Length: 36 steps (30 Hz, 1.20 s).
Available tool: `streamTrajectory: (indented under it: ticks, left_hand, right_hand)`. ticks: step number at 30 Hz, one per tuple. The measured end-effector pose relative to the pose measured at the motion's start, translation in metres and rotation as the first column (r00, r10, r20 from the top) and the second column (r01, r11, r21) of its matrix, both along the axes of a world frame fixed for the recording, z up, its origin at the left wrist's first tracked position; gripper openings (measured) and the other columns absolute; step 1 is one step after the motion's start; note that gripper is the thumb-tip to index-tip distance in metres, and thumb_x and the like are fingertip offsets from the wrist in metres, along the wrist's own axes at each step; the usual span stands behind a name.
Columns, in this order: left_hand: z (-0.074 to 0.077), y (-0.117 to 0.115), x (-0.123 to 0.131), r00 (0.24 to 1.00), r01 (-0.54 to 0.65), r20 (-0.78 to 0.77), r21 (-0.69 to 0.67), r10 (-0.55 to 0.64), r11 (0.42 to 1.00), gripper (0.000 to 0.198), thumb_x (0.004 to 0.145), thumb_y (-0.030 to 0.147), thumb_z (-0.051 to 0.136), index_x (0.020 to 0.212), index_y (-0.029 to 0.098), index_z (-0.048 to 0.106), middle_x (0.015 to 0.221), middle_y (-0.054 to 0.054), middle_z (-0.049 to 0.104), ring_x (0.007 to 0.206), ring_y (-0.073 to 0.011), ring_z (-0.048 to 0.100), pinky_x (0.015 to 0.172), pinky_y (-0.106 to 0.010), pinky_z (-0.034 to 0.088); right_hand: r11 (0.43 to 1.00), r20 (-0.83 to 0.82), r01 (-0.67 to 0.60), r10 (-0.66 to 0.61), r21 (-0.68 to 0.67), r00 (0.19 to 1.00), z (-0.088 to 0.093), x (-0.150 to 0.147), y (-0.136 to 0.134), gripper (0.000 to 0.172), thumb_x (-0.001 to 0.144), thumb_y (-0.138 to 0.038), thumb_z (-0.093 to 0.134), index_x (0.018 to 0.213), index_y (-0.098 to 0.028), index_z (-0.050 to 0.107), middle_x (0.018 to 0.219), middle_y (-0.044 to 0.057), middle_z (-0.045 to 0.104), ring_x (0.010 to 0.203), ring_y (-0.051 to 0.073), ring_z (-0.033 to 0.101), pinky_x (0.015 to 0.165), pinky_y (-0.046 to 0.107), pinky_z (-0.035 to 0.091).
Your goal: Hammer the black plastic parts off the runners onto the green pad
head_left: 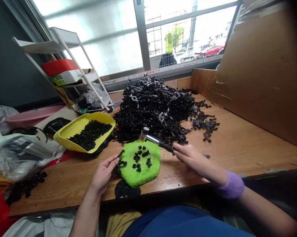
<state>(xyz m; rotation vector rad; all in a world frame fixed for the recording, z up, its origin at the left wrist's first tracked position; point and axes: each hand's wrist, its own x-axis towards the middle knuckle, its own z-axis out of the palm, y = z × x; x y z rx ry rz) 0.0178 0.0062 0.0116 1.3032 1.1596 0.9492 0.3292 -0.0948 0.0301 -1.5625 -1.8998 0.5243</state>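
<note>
One long wooden desk (237, 148) across the lower half of the frame, below a wide window (101, 42) at the top. Along the right side, a tall cardboard sheet (259, 65) standing at the desk's back edge; at upper left, a white shelf rack (61, 56) holding a red-and-white box (63, 72). Mid-frame, a big heap of black plastic strips (153, 105), apparently runners with small parts attached, and loose clusters spilling to its right. Left of the heap, a yellow tray (99, 116) with a pile of black pieces inside. Just in front of the heap, a green cloth (150, 171) with a scatter of small black pieces (138, 158) on top. Just above the cloth's far edge, a mallet (153, 138) with a pale round head, apparently clear of the pieces. Right grip (195, 158) closed around the mallet's dark handle, a purple wristband (231, 184) just behind it. Left grip (102, 174) at the cloth's left edge, fingers beside a black piece; whether holding it, impossible to tell. Pieces on the cloth within the mallet's reach, none visibly under its head.
</note>
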Motion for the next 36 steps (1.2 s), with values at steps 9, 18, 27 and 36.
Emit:
streamTrajectory:
  ticks: [9,18,27,36]
  left_hand:
    - [-0.007,-0.034,0.005,0.994,-0.053,-0.093,0.053,0.058,0.997,0.031,0.06,0.037,0.073,0.082,0.015,0.074,0.086,-0.008,0.072,0.081,-0.0215,0.063,0.074,-0.028,0.048]
    - [-0.01,-0.033,0.012,0.99,-0.027,-0.134,0.08,0.037,0.996,0.025,0.063,0.035,0.071,0.081,0.018,0.074,0.087,-0.007,0.072,0.082,-0.0206,0.064,0.075,-0.026,0.048]
    - [0.002,-0.027,0.006,0.908,0.129,-0.416,0.176,-0.045,0.976,0.027,0.072,0.035,0.063,0.089,0.018,0.073,0.09,-0.006,0.071,0.085,-0.0241,0.064,0.078,-0.03,0.047]
    - [0.011,-0.023,0.007,0.839,0.221,-0.535,0.176,-0.095,0.959,0.03,0.075,0.038,0.058,0.09,0.016,0.073,0.09,-0.005,0.072,0.082,-0.0233,0.064,0.074,-0.028,0.047]
  right_hand:
    - [0.997,-0.088,0.052,-0.056,-0.048,0.995,-0.001,-0.001,-0.03,0.031,0.093,-0.036,0.033,0.1,-0.02,0.059,0.088,0.009,0.062,0.08,0.025,0.055,0.067,0.033,0.045]
    - [0.999,-0.051,0.022,-0.024,-0.034,0.998,-0.005,0.001,-0.032,0.029,0.094,-0.036,0.034,0.1,-0.021,0.059,0.092,0.008,0.062,0.08,0.024,0.055,0.068,0.032,0.044]
    - [0.995,0.307,-0.089,0.073,0.04,0.949,0.006,-0.029,-0.014,0.017,0.093,-0.022,0.033,0.079,-0.02,0.043,0.062,0.002,0.051,0.05,0.016,0.045,0.049,0.027,0.027]
    - [0.994,0.439,-0.113,0.096,0.013,0.893,0.01,-0.032,-0.015,0.014,0.092,-0.02,0.036,0.078,-0.019,0.041,0.062,0.001,0.051,0.049,0.015,0.044,0.047,0.026,0.021]
